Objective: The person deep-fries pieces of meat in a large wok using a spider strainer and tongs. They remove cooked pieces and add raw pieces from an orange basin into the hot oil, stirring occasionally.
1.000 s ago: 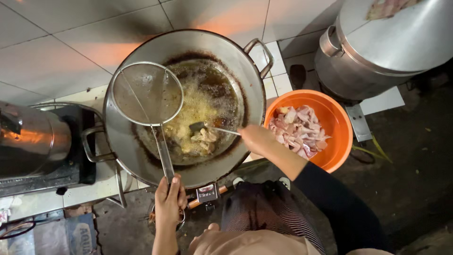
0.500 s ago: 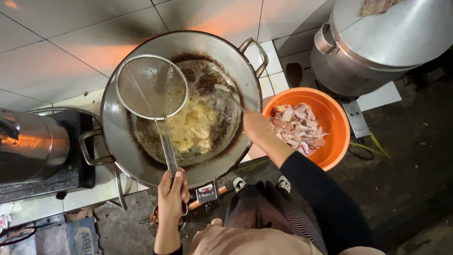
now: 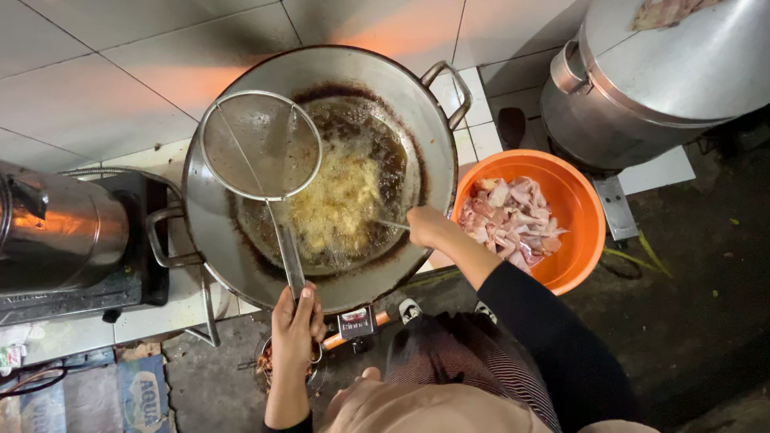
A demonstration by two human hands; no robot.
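Note:
A big steel wok [image 3: 401, 88] holds dark oil with bubbling, foaming food [image 3: 337, 204] in the middle. My left hand [image 3: 295, 325] grips the handle of a round wire skimmer [image 3: 258, 144], whose mesh hovers over the wok's left side. My right hand [image 3: 429, 226] is at the wok's right rim, holding a thin metal utensil [image 3: 391, 224] whose tip goes into the frying food. An orange bowl [image 3: 581, 204] of raw pale-pink meat pieces [image 3: 513, 220] sits just right of that hand.
A large lidded steel pot [image 3: 642, 88] stands at the upper right. A steel vessel [image 3: 56, 228] rests on a black stove [image 3: 120, 281] at the left. White tiles [image 3: 104, 88] lie behind the wok; dark floor lies at the right.
The view has shifted slightly. My right hand moved back to the wok's right rim with its utensil, and the frying food foams more. The skimmer stays over the left side.

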